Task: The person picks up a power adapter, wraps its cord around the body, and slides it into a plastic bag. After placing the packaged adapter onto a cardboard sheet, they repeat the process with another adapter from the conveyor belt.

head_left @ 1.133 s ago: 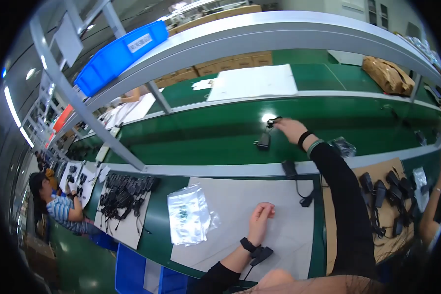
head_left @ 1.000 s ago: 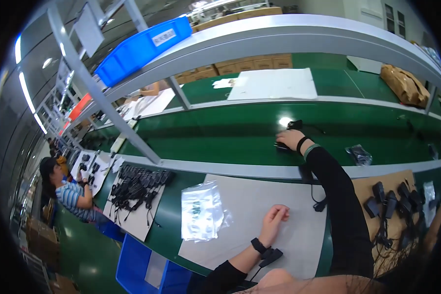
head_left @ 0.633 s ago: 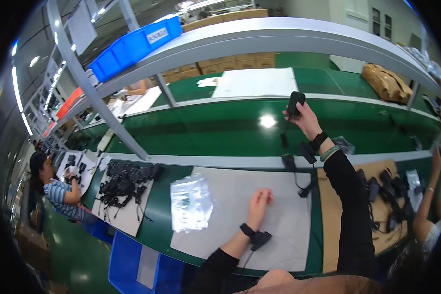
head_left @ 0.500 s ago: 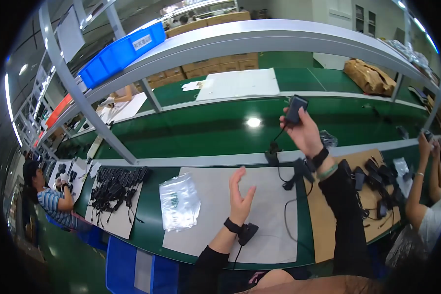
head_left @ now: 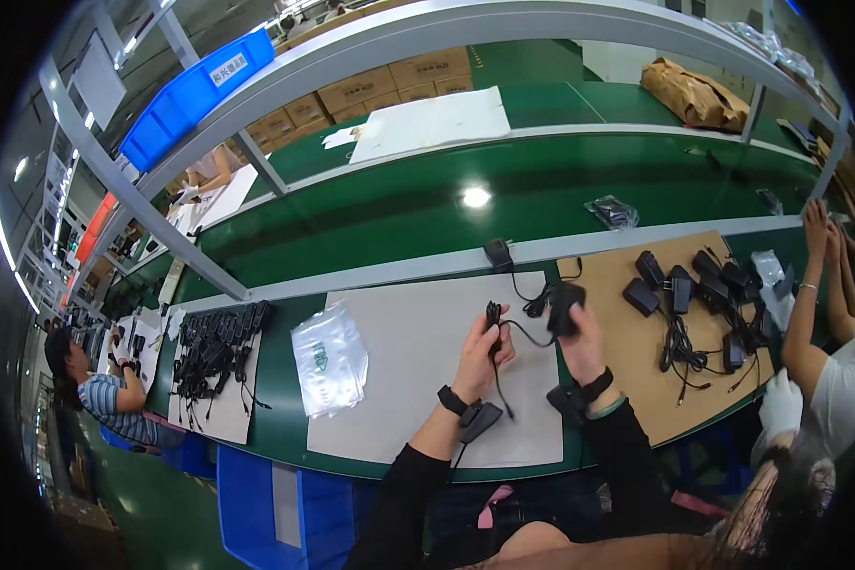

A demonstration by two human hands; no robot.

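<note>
My right hand [head_left: 584, 342] grips a black power adapter [head_left: 566, 309] above the right part of the grey-white mat [head_left: 399, 418]. My left hand [head_left: 480, 356] is closed round the adapter's black cable [head_left: 494, 318], a folded bundle; a loose end hangs below it, and a length runs across to the adapter. Another black adapter [head_left: 498, 253] lies just beyond my hands, against the ledge, its lead coiled near the mat's edge. Each of my wrists wears a black band with a small black box. A stack of clear plastic bags [head_left: 329, 361] rests on the mat's left side.
Right of me, a brown board [head_left: 617, 271] carries several adapters with cables. To the left lies a pile of black adapters [head_left: 214, 356]. A metal shelf with a blue bin [head_left: 190, 100] spans overhead. Co-workers sit at both sides; a gloved hand [head_left: 781, 407] is near the right edge.
My right hand has come down and nearer with the adapter. My left hand, open before, is now closed on the cable bundle. The head view has shifted slightly.
</note>
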